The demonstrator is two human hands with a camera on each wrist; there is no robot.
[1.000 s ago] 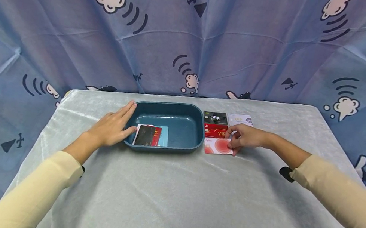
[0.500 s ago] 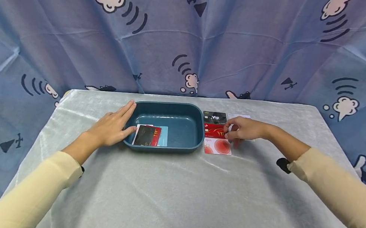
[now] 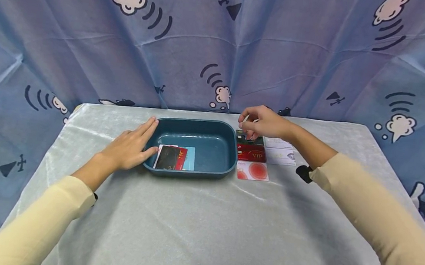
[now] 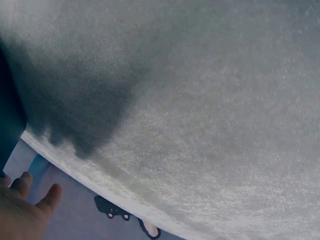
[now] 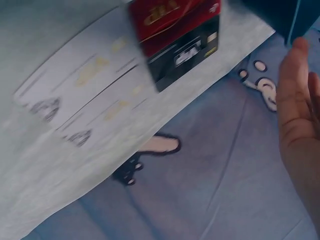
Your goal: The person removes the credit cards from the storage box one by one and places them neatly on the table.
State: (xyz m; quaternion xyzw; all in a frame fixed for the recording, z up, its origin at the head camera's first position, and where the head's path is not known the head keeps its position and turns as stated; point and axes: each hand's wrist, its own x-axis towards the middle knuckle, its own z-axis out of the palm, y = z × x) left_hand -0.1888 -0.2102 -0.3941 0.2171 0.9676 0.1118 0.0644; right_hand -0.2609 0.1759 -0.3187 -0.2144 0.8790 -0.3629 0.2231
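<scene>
My left hand (image 3: 128,147) rests with straight fingers along the left rim of a dark teal box (image 3: 211,176). In the left wrist view, fingertips of the left hand (image 4: 22,210) show beside the box's dark side. Inside the box lie a black card (image 3: 167,157), a red card (image 3: 181,159) and a light blue card (image 3: 190,158), overlapping. My right hand (image 3: 265,122) is over the back end of a black VIP card (image 3: 252,140), fingers loosely bent, nothing seen between them. Before that card lie a red VIP card (image 3: 250,153) and a pink-and-white card (image 3: 252,170).
Two white cards (image 3: 281,156) lie right of the red and black ones, edge to edge in the right wrist view. A pale cloth covers the table (image 3: 194,226). A blue patterned curtain (image 3: 189,60) hangs just behind the table's back edge.
My right hand has moved from the pink-and-white card back past the red VIP card to above the black VIP card, uncovering the white cards. The left hand stays put.
</scene>
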